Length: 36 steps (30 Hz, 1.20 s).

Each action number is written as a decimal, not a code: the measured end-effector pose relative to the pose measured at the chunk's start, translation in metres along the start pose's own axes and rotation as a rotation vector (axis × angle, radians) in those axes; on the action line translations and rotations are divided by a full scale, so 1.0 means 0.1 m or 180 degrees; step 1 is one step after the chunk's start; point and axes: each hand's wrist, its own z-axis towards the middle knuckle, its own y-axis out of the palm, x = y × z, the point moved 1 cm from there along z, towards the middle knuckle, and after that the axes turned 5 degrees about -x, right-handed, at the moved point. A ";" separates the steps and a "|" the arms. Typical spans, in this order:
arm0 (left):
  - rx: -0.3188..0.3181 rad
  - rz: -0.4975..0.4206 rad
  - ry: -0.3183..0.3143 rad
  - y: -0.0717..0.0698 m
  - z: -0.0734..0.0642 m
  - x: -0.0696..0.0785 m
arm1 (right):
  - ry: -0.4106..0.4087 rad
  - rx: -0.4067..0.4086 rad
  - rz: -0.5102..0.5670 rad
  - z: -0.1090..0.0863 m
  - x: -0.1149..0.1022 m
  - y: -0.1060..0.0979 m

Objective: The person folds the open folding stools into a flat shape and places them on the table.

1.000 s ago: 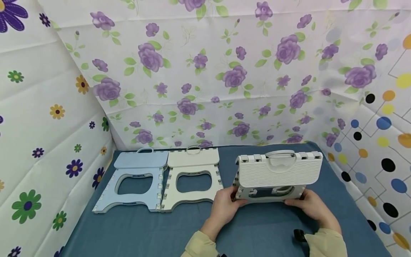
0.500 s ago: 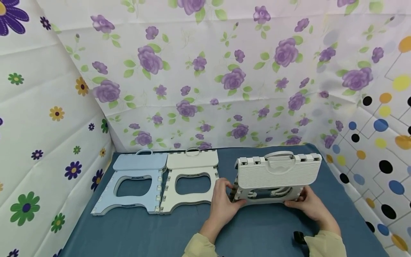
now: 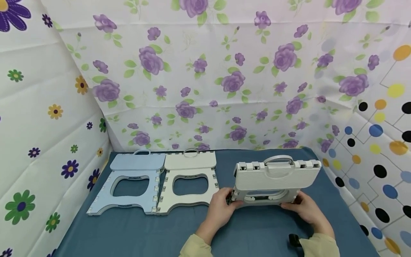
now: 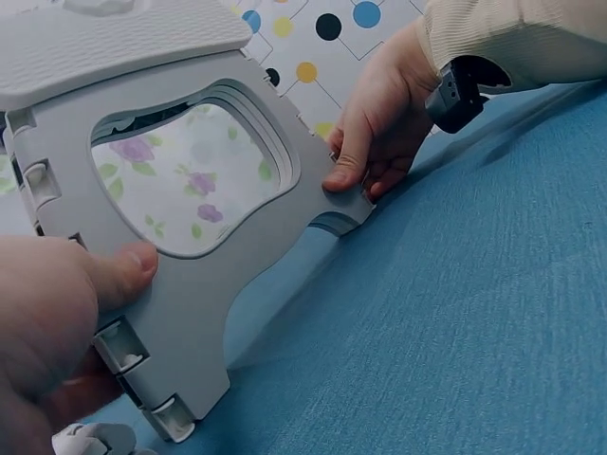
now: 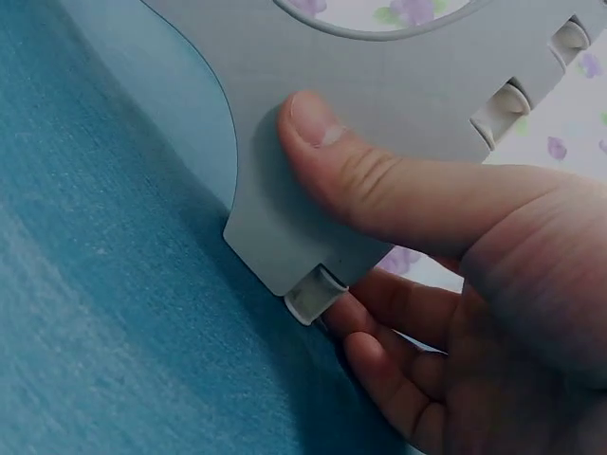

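A light grey folding step stool [image 3: 253,181] stands on its legs at the right of the head view, its ridged top panel and loop handle uppermost. My left hand [image 3: 220,211] holds its left leg edge, thumb on the front face and fingers behind. At the lower right corner, my right hand [image 3: 309,210] grips the other leg, with the thumb [image 5: 318,128] pressed flat on the face and fingers curled behind the edge. The left wrist view shows the leg panel [image 4: 190,294] with its wide cut-out; its lower corner rests right at the blue cloth.
A light blue folded stool [image 3: 138,162] and a cream folded stool [image 3: 191,162] lie side by side on the blue cloth [image 3: 154,235], left of the grey one. Flowered sheets [image 3: 192,125] and a dotted sheet [image 3: 363,150] wall in the table.
The grey stool's top has tipped, so the top panel looks narrower and more of the handle loop shows. Both hands keep their hold. The head view has shifted slightly.
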 end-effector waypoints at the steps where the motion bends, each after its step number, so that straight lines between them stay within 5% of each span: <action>1: -0.0031 0.0015 -0.0013 0.00 -0.02 0.00 | 0.0018 -0.0019 -0.0016 0.00 0.00 0.01; 8: -0.0052 -0.0045 0.0038 -0.03 -0.04 0.01 | -0.0014 -0.0026 -0.0188 0.00 -0.04 0.02; 19: -0.0143 -0.0452 -0.0231 -0.17 -0.03 0.14 | -0.0070 -0.0242 -0.0034 -0.06 -0.14 -0.05; 29: -0.0368 -0.1386 -0.0904 -0.20 0.15 0.18 | 0.0206 -0.0398 0.0787 -0.06 -0.25 -0.20; 36: -0.0404 -0.1429 -0.1298 -0.16 0.21 0.09 | 0.0464 -0.0355 0.1014 0.09 -0.20 -0.11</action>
